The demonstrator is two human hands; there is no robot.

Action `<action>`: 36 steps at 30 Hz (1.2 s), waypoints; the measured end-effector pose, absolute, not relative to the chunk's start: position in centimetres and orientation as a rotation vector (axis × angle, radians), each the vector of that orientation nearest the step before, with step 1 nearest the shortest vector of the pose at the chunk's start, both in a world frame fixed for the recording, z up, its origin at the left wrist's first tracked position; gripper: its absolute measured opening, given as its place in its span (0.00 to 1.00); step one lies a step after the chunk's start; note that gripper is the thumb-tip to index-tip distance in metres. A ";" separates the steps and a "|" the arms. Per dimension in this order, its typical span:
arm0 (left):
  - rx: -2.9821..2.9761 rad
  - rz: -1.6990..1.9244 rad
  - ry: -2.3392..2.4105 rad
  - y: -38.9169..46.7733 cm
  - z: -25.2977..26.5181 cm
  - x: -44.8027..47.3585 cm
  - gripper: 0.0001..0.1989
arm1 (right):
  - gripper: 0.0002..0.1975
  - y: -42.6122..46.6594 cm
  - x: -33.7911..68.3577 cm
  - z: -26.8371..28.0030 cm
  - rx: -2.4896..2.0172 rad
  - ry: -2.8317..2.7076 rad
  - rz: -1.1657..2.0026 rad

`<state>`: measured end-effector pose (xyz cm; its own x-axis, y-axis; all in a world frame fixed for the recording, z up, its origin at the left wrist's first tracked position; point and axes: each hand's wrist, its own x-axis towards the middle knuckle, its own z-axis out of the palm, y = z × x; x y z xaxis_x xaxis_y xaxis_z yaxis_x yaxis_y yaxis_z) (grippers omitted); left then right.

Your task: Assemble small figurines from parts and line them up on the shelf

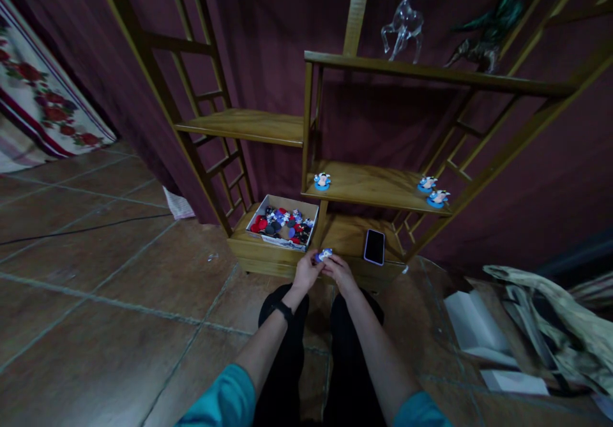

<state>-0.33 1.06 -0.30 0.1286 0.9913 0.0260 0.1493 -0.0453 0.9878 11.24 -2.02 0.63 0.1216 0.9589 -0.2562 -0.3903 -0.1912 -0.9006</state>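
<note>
Between both hands, in front of the low shelf, is a small purple-and-white figurine (324, 255). My left hand (307, 270) grips its left side with closed fingers. From the right, my right hand (339, 271) pinches the same figurine. Just beyond my left hand, a white cardboard box (313, 212) holds many small figurines in red, purple, black and white. On the middle shelf, one blue-based figurine (322, 181) stands at the left end. Two more, a rear figurine (427, 184) and a front figurine (437, 198), stand close together at the right end.
A phone (374, 247) lies on the bottom shelf (345, 229). The wooden rack (378, 184) carries a clear glass deer (405, 22) and a dark green ornament (488, 31) higher up. White boxes (479, 328) and cloth (560, 312) lie on the floor at right. A cable (86, 230) crosses the left floor.
</note>
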 end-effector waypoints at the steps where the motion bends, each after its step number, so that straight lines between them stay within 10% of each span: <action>1: 1.355 1.072 1.189 1.1 -0.3 -0.4 0.20 | 0.20 -2.0 11.3 0.5 -1.152 -0.673 1.406; 36: 0.713 0.903 0.773 1.5 0.4 -1.2 0.15 | 0.18 -1.8 12.1 0.4 -1.154 -0.660 1.354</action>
<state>-1.25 1.55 0.37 0.3994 0.8748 -0.2742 -0.4063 0.4371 0.8024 12.14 -1.83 0.37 0.1671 0.9553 -0.2437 -0.3964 -0.1613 -0.9038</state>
